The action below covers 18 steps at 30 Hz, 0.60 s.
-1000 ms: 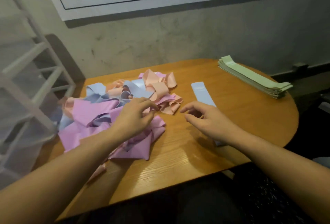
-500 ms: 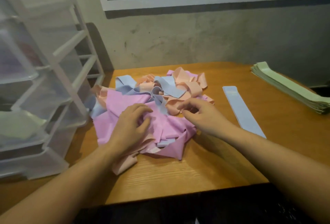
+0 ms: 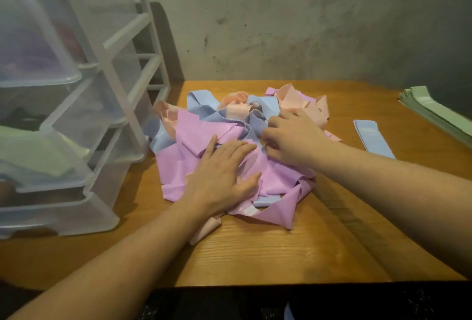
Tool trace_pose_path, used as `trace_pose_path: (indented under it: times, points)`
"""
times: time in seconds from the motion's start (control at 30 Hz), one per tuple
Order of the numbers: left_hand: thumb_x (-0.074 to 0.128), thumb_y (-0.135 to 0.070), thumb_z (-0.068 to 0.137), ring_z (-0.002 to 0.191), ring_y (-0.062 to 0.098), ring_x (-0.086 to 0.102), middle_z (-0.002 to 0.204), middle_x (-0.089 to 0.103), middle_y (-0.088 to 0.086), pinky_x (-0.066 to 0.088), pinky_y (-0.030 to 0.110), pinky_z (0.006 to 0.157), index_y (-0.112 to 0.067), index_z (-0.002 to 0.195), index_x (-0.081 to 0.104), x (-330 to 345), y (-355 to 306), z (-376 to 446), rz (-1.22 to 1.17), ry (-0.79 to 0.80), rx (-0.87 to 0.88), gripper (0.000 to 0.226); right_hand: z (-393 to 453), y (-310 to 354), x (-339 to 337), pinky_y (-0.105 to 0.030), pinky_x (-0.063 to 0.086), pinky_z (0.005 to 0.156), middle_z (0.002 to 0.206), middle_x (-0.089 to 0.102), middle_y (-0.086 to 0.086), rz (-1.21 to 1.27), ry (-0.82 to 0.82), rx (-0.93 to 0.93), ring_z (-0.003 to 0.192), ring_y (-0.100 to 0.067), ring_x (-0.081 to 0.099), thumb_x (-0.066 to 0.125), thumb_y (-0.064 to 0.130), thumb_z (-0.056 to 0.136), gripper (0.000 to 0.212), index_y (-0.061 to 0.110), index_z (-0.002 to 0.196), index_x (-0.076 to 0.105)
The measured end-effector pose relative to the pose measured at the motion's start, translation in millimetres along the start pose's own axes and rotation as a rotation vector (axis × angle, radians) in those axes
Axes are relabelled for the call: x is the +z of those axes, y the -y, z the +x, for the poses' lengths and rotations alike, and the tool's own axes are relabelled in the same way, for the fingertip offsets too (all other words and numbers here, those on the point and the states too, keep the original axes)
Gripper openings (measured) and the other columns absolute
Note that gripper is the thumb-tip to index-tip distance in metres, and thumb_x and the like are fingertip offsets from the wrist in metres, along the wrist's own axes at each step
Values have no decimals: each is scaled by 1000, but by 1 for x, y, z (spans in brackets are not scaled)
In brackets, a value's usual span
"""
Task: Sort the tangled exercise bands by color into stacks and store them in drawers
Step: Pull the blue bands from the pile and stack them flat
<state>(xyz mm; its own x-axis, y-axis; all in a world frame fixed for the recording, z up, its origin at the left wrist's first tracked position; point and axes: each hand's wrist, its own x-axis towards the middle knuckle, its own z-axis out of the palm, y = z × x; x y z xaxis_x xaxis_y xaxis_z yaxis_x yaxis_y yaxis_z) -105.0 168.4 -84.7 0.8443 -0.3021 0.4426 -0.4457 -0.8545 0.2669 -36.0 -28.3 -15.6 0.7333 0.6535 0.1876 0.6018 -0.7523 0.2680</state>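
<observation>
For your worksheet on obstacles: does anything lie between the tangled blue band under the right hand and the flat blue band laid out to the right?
Nothing visible does. The right hand pinches a crumpled blue elastic band in the pile; bare wooden tabletop separates it from the flat blue band. Pink bands tangle around it, though.

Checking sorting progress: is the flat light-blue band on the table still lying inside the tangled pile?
No, the flat light-blue band lies apart on the wooden table, right of the tangled pile.

One head-worn view looks forward and down from close above the table [image 3: 293, 250], fingers [image 3: 229, 148] at frame centre, wall beyond them, drawers [image 3: 63, 141] leftward.
</observation>
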Motion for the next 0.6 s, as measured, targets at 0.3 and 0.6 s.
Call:
trace_pose_path:
  times: [0.3, 0.6]
  points:
    - [51, -63, 83, 126, 9, 49, 127, 62, -6, 11, 48, 124, -28, 153, 32, -9, -6, -1, -161, -6, -91, 80, -22, 1, -30, -28, 42, 78, 95, 64, -4, 750, -44, 218, 93, -18, 56, 65, 20, 88, 9, 14, 81, 68]
    - [51, -65, 85, 132, 10, 47, 140, 58, -6, 13, 47, 124, -33, 148, 38, -10, -9, -2, -101, 21, -66, 71, -38, 8, -74, -43, 49, 78, 103, 66, -29, 1364, -223, 458, 88, -37, 62, 53, 17, 96, 21, -3, 92, 57]
